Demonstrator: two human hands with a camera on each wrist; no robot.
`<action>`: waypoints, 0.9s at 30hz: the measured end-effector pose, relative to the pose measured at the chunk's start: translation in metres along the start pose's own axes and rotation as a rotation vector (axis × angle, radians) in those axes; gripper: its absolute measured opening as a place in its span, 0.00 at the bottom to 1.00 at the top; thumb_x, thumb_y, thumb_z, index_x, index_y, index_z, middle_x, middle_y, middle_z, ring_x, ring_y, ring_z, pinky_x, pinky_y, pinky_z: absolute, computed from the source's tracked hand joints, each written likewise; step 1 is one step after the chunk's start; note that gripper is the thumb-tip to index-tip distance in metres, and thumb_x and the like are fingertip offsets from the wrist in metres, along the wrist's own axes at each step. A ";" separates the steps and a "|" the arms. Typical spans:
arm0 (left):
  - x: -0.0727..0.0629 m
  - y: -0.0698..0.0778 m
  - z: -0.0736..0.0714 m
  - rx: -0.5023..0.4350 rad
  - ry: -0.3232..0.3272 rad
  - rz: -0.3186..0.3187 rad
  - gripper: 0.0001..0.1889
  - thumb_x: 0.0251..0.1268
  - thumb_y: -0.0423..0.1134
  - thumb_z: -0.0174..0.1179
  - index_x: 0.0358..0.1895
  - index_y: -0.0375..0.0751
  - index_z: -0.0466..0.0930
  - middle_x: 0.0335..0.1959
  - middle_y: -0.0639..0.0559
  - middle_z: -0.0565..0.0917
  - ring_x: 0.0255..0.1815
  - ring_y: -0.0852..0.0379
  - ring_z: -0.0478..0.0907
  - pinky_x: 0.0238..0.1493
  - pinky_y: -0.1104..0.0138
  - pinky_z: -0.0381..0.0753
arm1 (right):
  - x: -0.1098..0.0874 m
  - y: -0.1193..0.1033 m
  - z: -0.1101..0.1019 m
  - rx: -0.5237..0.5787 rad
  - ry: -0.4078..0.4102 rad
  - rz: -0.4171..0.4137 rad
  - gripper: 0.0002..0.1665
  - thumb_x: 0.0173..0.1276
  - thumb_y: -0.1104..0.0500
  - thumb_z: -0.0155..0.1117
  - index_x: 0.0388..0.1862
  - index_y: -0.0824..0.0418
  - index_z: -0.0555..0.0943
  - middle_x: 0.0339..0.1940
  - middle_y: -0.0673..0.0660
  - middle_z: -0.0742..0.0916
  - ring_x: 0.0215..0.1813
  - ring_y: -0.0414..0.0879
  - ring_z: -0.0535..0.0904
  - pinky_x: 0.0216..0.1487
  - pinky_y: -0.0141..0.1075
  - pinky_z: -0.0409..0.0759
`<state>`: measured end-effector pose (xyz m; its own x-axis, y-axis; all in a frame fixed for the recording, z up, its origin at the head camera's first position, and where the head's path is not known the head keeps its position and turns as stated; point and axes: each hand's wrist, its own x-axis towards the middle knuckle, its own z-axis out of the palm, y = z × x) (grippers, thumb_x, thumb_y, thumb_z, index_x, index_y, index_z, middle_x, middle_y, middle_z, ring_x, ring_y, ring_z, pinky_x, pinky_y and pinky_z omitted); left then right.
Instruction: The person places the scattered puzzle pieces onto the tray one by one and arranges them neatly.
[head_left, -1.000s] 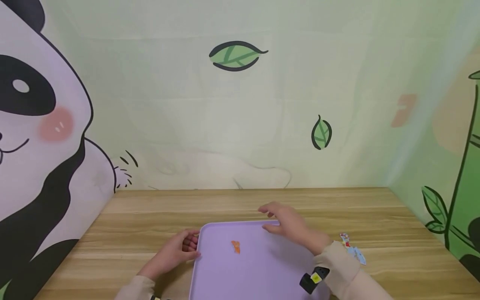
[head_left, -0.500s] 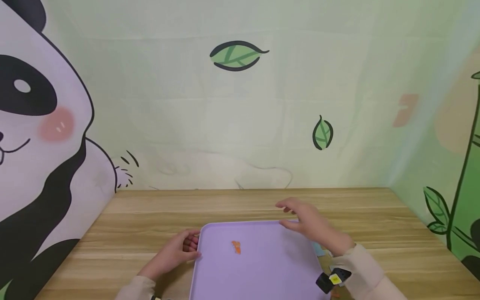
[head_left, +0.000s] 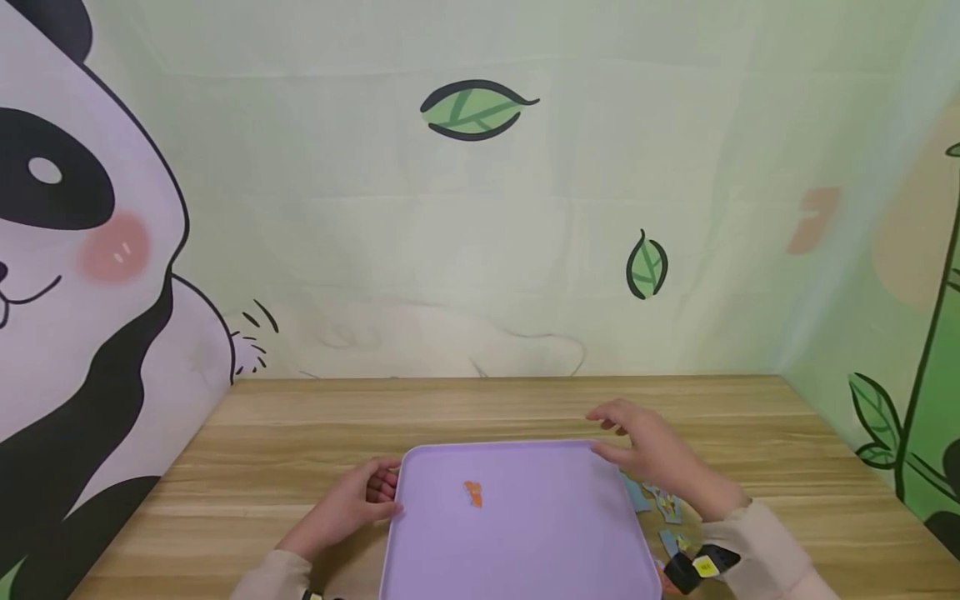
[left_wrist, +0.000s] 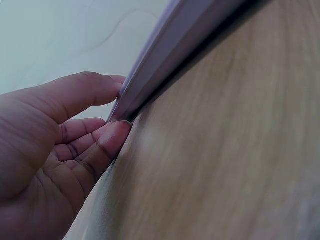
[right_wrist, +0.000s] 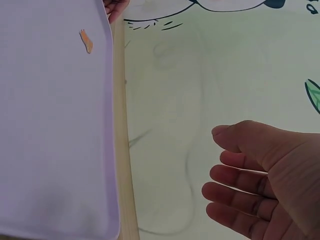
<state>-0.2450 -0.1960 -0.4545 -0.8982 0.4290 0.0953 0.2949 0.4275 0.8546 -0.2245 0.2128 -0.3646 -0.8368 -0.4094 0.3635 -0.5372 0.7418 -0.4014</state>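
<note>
With left hand (head_left: 356, 504) pinching the left rim, held purple tray (head_left: 525, 542) as before. Showed more blue patterned pieces (head_left: 667, 504) beside the right edge than half a second earlier. Contained one small orange piece (head_left: 473, 494), unmoved, toward the left. With right hand (head_left: 663, 458) loosely spread, had shifted rightward, near the far right corner.

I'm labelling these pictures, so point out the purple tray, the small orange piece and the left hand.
Purple tray (head_left: 521, 529), head view: bare part of its floor.
Small orange piece (head_left: 473, 493), head view: middle of its visible face.
Left hand (head_left: 349, 505), head view: middle of the visible hand.
</note>
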 end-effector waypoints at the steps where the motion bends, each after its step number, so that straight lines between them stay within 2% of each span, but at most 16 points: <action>1: 0.000 0.000 0.000 0.000 0.001 0.000 0.33 0.53 0.29 0.68 0.62 0.21 0.64 0.43 0.40 0.78 0.43 0.54 0.76 0.44 0.73 0.81 | -0.001 0.002 -0.001 -0.004 -0.005 0.002 0.17 0.62 0.63 0.67 0.50 0.66 0.79 0.46 0.59 0.85 0.46 0.54 0.82 0.46 0.45 0.83; 8: 0.000 0.002 -0.001 0.005 -0.002 0.006 0.33 0.53 0.29 0.68 0.62 0.20 0.64 0.43 0.39 0.78 0.42 0.55 0.76 0.43 0.74 0.80 | -0.010 0.012 -0.002 -0.001 -0.020 0.021 0.17 0.61 0.63 0.67 0.50 0.66 0.80 0.46 0.59 0.85 0.44 0.52 0.82 0.45 0.44 0.84; 18: 0.000 0.001 0.000 0.013 0.003 0.008 0.33 0.52 0.28 0.68 0.61 0.20 0.65 0.42 0.40 0.78 0.42 0.56 0.77 0.43 0.74 0.81 | -0.026 0.031 -0.001 -0.001 -0.031 0.030 0.18 0.60 0.62 0.68 0.49 0.68 0.80 0.46 0.63 0.85 0.44 0.55 0.82 0.46 0.43 0.84; 27: 0.000 0.001 0.001 0.009 0.009 -0.002 0.33 0.52 0.28 0.68 0.61 0.20 0.65 0.43 0.39 0.78 0.42 0.57 0.76 0.43 0.74 0.80 | -0.047 0.047 -0.005 -0.001 -0.105 0.080 0.21 0.60 0.59 0.69 0.50 0.68 0.80 0.46 0.62 0.85 0.46 0.55 0.82 0.47 0.47 0.83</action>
<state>-0.2444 -0.1950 -0.4538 -0.9018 0.4208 0.0985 0.2961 0.4355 0.8501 -0.2101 0.2695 -0.3965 -0.8832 -0.4026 0.2404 -0.4687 0.7745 -0.4248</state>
